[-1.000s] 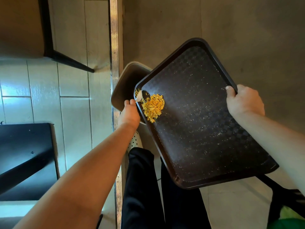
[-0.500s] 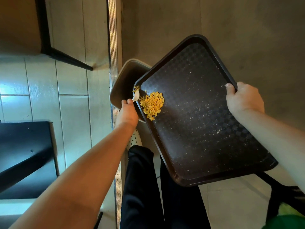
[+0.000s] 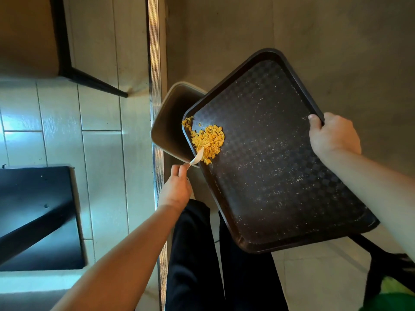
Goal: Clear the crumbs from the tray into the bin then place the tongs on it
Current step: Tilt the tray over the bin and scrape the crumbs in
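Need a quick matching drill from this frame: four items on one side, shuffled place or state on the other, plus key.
Column 1
1. tray
2. crumbs
3. bin
4. spoon

Column 2
A. pinched in the left hand, tip at the heap
B. on the floor, partly under the tray's corner
C. dark, held tilted, right hand gripping its far rim
D. yellow, heaped near the tray's corner by the bin

Pairs: 1-C, 2-D, 3-B, 4-A
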Demonstrator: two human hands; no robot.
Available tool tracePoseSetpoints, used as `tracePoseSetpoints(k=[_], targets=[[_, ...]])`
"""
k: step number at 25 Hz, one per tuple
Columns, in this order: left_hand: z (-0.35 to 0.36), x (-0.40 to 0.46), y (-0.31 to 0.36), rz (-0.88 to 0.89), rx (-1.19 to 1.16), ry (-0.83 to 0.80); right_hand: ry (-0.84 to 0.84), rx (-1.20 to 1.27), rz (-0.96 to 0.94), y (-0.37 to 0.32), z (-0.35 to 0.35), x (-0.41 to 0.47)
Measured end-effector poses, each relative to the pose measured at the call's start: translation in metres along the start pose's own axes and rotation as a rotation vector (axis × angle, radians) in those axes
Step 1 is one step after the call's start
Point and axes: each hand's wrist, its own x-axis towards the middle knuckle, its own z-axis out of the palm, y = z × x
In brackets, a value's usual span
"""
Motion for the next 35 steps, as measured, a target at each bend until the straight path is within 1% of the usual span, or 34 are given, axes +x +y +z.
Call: tracePoseSetpoints(k=[3,8,11,13,15,18,21,23,25,26,28,31,32,35], targets=[[-0.003,0.009,0.004,-0.04,-0.038,0.01,-0.005,-0.012,0.007,0.0,0.001,0.001],[-0.026,0.041,0.021,-0.066,-0.094,0.095,-0.001,-0.005,-0.004,0.0,0.002,0.002],[-0.033,0.048,0.022,-0.005,-0.165,0.131,0.0,0.006,-0.004,0.001,0.002,0.001],[-0.031,0.043,0.018,0.004,-0.068,0.109,-0.001,0.011,-0.008,0.001,0.002,0.0],[-0.024,0.04,0.014,-0.022,0.024,0.09,-0.007,0.012,-0.013,0.0,0.001,-0.001],[-0.023,0.046,0.014,-0.085,-0.011,0.11,-0.011,0.02,-0.012,-0.002,0.002,-0.001],[-0.029,0.053,0.016,-0.173,-0.113,0.158,-0.008,0.021,-0.008,-0.001,0.003,0.0],[-0.032,0.053,0.023,-0.144,-0.141,0.145,-0.011,0.018,-0.004,0.0,0.004,-0.001],[-0.032,0.053,0.031,-0.07,-0.095,0.108,-0.008,0.018,0.001,0.0,0.005,-0.001],[-0.032,0.055,0.034,-0.06,-0.078,0.097,-0.002,0.018,0.001,0.0,0.006,0.0],[-0.034,0.059,0.035,-0.093,-0.089,0.09,0.004,0.016,-0.002,0.0,0.006,0.001],[-0.038,0.062,0.032,-0.184,-0.168,0.119,0.0,0.015,-0.005,0.0,0.007,0.002],[-0.038,0.062,0.032,-0.191,-0.183,0.126,-0.001,0.013,-0.004,0.0,0.007,0.002],[-0.037,0.061,0.033,-0.14,-0.184,0.13,-0.004,0.009,0.007,-0.002,0.006,0.002]])
